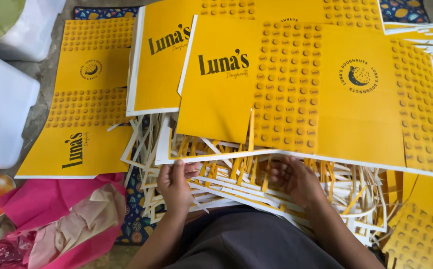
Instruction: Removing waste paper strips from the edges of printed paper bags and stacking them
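Pinching the near edge of a yellow printed sheet (296,94), the left hand (174,182) grips it. Right hand (296,179) lies beneath, fingers spread among offcut strips (236,182)

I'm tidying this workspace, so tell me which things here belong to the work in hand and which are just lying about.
In use:
left hand and right hand at the near edge of the top yellow printed card sheet
white and yellow offcut strips underneath

Lying about:
pink tissue paper
white plastic containers
separate yellow sheet to the left
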